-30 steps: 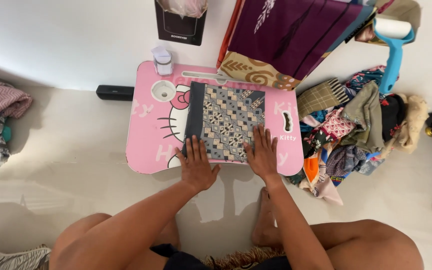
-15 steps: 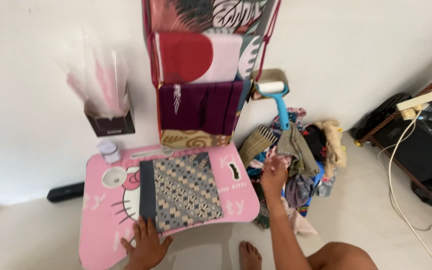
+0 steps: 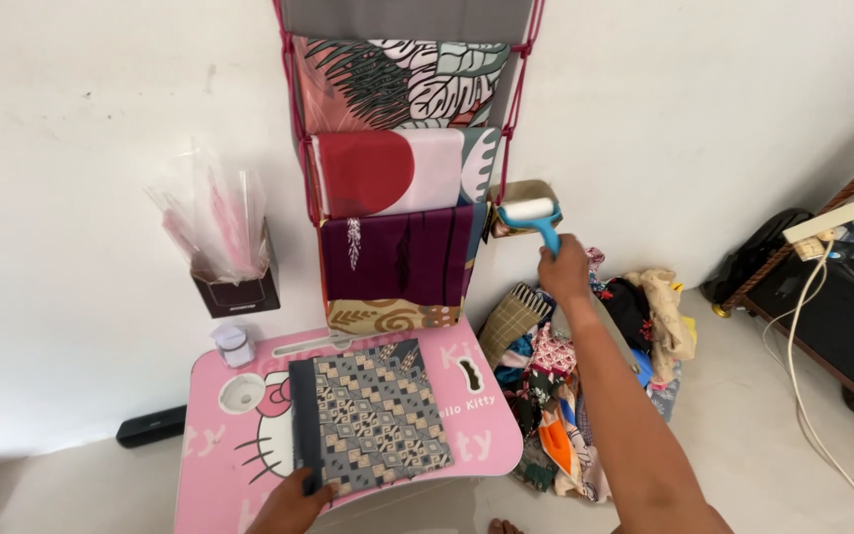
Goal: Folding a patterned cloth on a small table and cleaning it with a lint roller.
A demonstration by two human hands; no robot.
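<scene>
Right hand (image 3: 563, 269) gripped the lint roller (image 3: 534, 216) (fingers closed round its blue handle); left hand (image 3: 294, 499) pinned the folded cloth (image 3: 373, 415), fingers flat.

A plain white wall (image 3: 101, 119) fills the back, evenly lit, meeting a pale smooth floor (image 3: 763, 435). At the right edge stands dark wooden furniture (image 3: 842, 326) — a white power strip (image 3: 824, 223) lies on it, its cord trailing across the floor.
</scene>
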